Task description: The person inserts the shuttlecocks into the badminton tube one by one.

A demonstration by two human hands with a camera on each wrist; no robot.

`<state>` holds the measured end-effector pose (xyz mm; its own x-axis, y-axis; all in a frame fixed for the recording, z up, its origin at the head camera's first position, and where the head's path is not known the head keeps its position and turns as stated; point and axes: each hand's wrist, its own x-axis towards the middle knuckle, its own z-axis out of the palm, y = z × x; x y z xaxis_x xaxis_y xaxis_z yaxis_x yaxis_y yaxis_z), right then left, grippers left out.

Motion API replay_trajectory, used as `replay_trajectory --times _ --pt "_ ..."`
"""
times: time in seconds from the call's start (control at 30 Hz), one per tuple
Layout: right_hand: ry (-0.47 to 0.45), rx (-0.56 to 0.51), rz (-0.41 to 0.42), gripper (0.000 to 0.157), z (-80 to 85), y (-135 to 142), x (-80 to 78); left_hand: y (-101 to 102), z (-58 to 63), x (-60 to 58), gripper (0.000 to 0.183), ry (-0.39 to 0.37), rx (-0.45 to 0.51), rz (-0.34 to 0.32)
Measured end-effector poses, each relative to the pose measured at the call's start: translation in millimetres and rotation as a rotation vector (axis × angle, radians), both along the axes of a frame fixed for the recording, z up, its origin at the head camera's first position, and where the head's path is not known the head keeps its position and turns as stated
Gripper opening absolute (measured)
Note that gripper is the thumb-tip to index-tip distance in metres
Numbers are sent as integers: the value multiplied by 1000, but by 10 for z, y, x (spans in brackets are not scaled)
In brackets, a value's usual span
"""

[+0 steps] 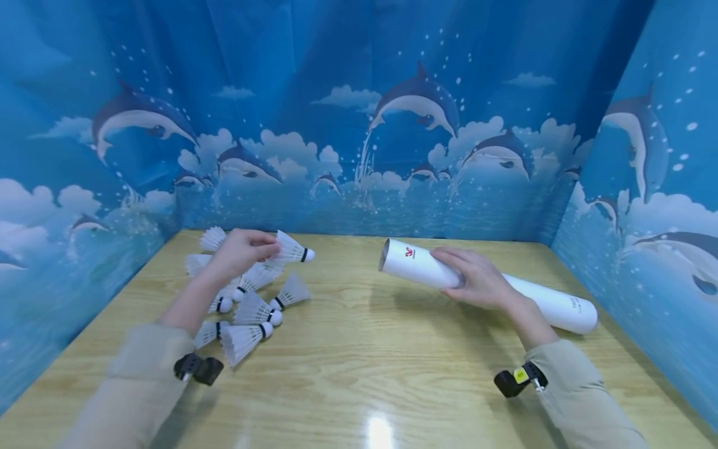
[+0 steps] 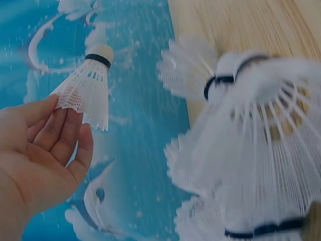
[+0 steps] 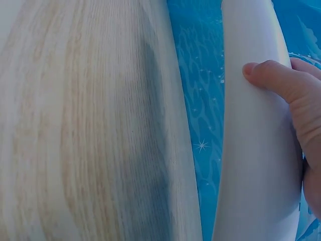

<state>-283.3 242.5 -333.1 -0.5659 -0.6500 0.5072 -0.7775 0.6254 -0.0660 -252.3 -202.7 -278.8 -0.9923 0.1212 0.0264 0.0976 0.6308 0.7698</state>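
Note:
Between its thumb and fingers my left hand (image 1: 241,252) pinches a white shuttlecock (image 1: 291,248) by the skirt, its cork end with a dark band pointing right. In the left wrist view the held shuttlecock (image 2: 86,88) is clear of the others, cork upward. My right hand (image 1: 477,277) grips a long white tube (image 1: 417,265) around its middle. The tube's left end is raised and shows an opening beside a red mark. In the right wrist view the thumb of the right hand (image 3: 286,85) lies across the tube (image 3: 258,140).
Several loose shuttlecocks (image 1: 252,312) lie on the left of the wooden table (image 1: 348,368), below and behind the left hand. Blue dolphin-print curtains (image 1: 314,125) rise along the back and both sides. Each sleeve carries a small black wrist camera (image 1: 199,368).

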Motion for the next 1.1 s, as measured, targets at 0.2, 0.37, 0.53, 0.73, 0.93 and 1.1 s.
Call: replay_trajectory --times 0.2,0.37,0.53,0.73,0.93,1.1 --pt "27 -6 34 75 -14 -14 26 191 -9 -38 38 6 25 -30" --pt "36 -1 53 76 -12 -34 45 315 -22 -55 36 25 57 -48" --pt "37 6 58 76 -7 -49 49 465 -14 -45 33 15 111 -63" --pt "31 2 70 75 16 -107 86 607 -44 -63 29 19 147 -83" --pt "14 8 62 75 33 -142 111 718 -95 -85 27 17 153 -85" --pt "2 11 61 75 29 -151 117 815 -131 -92 26 29 186 -95"
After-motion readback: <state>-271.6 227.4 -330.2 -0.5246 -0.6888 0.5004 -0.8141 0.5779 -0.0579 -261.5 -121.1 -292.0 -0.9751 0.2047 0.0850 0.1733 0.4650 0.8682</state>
